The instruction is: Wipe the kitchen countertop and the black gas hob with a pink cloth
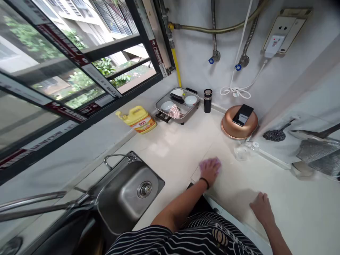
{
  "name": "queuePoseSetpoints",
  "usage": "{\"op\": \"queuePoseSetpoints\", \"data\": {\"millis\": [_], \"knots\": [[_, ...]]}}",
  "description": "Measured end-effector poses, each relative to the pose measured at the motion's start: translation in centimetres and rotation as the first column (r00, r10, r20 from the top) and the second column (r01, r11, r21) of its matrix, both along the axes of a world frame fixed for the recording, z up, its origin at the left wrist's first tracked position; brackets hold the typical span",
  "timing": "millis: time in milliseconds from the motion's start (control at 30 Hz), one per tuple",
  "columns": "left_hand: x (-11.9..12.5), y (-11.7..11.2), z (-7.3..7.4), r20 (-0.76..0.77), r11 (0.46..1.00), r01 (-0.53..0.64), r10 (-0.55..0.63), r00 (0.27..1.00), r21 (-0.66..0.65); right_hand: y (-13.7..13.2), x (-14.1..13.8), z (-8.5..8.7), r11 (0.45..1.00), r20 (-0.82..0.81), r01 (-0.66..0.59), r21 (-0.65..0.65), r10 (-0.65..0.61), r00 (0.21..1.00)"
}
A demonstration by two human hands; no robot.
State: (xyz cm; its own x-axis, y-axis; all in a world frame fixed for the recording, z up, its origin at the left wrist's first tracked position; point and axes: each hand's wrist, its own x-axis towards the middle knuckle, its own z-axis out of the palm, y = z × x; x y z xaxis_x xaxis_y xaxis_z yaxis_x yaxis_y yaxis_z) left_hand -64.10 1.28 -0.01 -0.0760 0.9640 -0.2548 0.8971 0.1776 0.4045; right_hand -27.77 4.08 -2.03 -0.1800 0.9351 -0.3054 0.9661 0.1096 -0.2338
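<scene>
My left hand (209, 172), with a dark band at its wrist, presses down on a pinkish-purple cloth (217, 163) on the white countertop (183, 152). The cloth shows past the fingertips, and the rest of it lies hidden under my palm. To the right, my right hand (262, 206) rests on the counter near its front edge, fingers curled in, with nothing visible in it. A clear plastic container (241, 153) lies farther back, between the two hands and the wall.
A steel sink (124, 187) is at left. Along the back stand a yellow detergent jug (140, 120), an electric pan (190, 115) holding bowls, a black tumbler (207, 102), and an upturned copper-coloured basin (230, 124) with a phone (243, 115) on top. A scrubber (274, 135) hangs at right.
</scene>
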Motion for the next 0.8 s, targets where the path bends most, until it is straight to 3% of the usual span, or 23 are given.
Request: {"op": "queuePoseSetpoints", "data": {"millis": [100, 200, 367, 467, 567, 667, 733, 800], "knots": [[-6.7, -0.4, 1.7, -0.114, 0.954, -0.29, 0.281, 0.953, -0.078, 0.0, 0.5, 0.0, 0.999, -0.082, 0.031, -0.037, -0.033, 0.996], [-10.2, -4.5, 2.1, -0.161, 0.904, -0.423, 0.408, 0.899, -0.071, -0.6, 1.5, -0.2, 0.997, -0.176, 0.059, -0.049, -0.067, 0.982], [-8.9, -16.0, 0.5, -0.207, 0.832, -0.554, 0.539, 0.817, -0.021, -1.9, 4.0, 0.3, 0.996, -0.262, 0.092, 0.017, -0.085, 0.961], [-7.0, -23.7, -0.4, -0.232, 0.748, -0.662, 0.638, 0.734, -0.038, -2.0, 5.7, 0.6, 0.993, -0.268, 0.105, 0.051, -0.087, 0.959], [-5.8, -30.8, -1.1, -0.267, 0.597, -0.801, 0.767, 0.584, -0.036, -1.6, 6.7, 0.6, 0.994, -0.271, 0.091, 0.055, -0.073, 0.96], [-5.3, -35.8, -1.4, -0.283, 0.372, -0.928, 0.892, 0.353, 0.012, -1.7, 6.6, 0.6, 0.995, -0.294, 0.076, 0.057, -0.056, 0.954], [-5.5, -37.1, -1.4, -0.267, 0.211, -0.976, 0.945, 0.191, 0.049, -2.2, 6.2, 0.7, 0.996, -0.322, 0.066, 0.057, -0.045, 0.946], [-6.0, -36.5, -1.2, -0.253, 0.069, -0.995, 0.966, 0.048, 0.074, -2.9, 6.0, 0.7, 0.997, -0.347, 0.056, 0.049, -0.035, 0.937]]}}
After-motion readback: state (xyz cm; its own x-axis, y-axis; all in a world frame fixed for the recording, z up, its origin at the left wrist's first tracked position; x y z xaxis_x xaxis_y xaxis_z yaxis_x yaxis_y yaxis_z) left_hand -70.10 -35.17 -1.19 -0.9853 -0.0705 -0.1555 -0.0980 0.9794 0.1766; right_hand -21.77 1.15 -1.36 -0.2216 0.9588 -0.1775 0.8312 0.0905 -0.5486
